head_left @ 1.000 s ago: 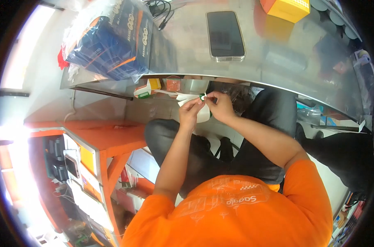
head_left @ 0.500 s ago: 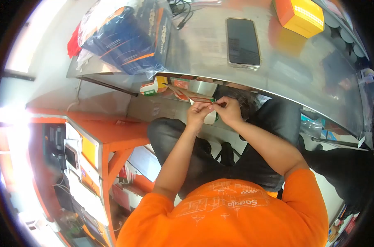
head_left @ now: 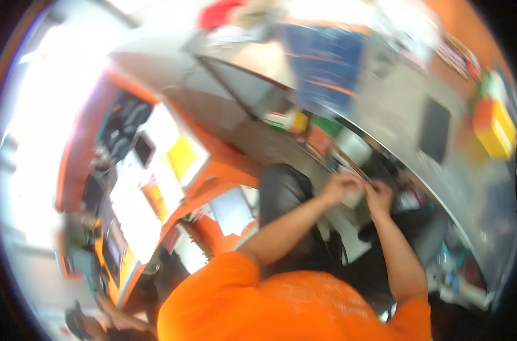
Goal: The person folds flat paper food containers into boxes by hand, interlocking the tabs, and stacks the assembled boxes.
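Both hands are together over my lap, below the edge of the metal table [head_left: 378, 145]. My left hand [head_left: 342, 186] pinches a thin, flat cardboard carton [head_left: 352, 166], seen nearly edge-on and blurred. Close beside it, the fingers of my right hand [head_left: 379, 198] are closed on the near end of the same carton. Beyond the hands, under the tabletop, are an orange-and-green box [head_left: 321, 136] and a whitish rounded object [head_left: 354, 149]. Motion blur hides the carton's print and the exact finger positions.
On the table lie a plastic-wrapped blue package [head_left: 326, 62], a dark phone [head_left: 435, 131] and a yellow-orange box [head_left: 494, 129]. An orange desk [head_left: 224, 170] with papers stands at my left. Another person [head_left: 90, 325] is at the lower left.
My view has swung left and tilted, so the scene sits further right and is blurred. Both hands still hold the carton, which now shows more edge-on.
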`<action>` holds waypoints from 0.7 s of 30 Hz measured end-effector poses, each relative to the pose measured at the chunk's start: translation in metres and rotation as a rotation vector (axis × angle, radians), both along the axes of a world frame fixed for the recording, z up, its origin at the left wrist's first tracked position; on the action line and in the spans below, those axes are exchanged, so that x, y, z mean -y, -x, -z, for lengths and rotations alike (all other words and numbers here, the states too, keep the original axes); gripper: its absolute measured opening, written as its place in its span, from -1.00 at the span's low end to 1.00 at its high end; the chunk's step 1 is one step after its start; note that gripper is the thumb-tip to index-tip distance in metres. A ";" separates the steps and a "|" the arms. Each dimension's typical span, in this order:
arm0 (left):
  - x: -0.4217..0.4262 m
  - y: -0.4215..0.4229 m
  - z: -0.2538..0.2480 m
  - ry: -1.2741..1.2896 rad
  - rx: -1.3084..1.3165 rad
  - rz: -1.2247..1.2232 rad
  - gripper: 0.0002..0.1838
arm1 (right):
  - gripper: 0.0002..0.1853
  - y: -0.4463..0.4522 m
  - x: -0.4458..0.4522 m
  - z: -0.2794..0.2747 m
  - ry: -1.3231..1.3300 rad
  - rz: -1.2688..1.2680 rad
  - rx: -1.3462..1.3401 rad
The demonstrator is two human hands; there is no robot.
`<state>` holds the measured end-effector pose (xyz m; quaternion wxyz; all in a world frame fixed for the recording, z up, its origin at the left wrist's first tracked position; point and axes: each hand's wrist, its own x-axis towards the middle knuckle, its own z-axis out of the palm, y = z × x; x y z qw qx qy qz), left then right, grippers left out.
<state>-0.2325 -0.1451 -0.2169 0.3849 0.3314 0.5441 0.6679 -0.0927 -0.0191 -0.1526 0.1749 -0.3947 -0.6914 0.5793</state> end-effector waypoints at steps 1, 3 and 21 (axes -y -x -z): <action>0.000 -0.001 -0.007 0.051 0.031 0.005 -0.85 | -0.72 -0.001 -0.003 0.005 0.097 -0.019 -0.021; -0.006 0.004 0.009 -0.172 -0.065 0.008 -0.89 | -0.73 0.004 -0.007 0.016 0.129 -0.046 -0.105; -0.008 0.003 0.001 -0.044 0.070 -0.151 -0.86 | -0.85 0.010 -0.012 0.047 -0.018 -0.274 -0.162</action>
